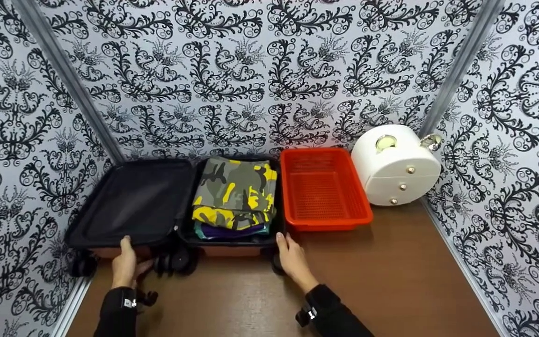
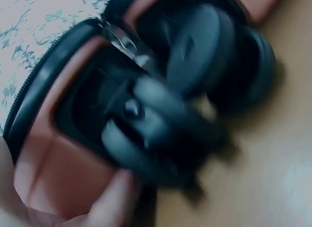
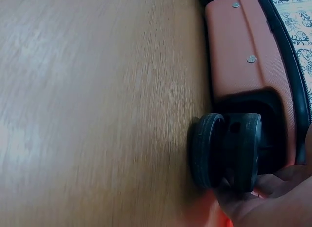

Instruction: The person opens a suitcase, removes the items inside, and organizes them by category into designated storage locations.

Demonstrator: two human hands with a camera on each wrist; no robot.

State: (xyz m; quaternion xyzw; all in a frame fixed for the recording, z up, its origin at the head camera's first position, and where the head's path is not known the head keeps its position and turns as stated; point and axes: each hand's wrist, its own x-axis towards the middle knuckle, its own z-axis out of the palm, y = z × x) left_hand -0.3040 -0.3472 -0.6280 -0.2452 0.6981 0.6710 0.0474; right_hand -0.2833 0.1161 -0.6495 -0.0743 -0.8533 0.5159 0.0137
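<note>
My left hand [image 1: 125,267] grips the open suitcase [image 1: 138,201] by its near edge, my right hand [image 1: 294,260] its near-right corner, apparently positioning it; the next move calls for even hold.

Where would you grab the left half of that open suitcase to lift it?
I'd take the suitcase's left half by its front rim between the wheels, coming from the near side. That rim stands above the tabletop, giving thumb and fingers an edge, while the back lies close to the wall. The left hand has its thumb over that rim.
</note>
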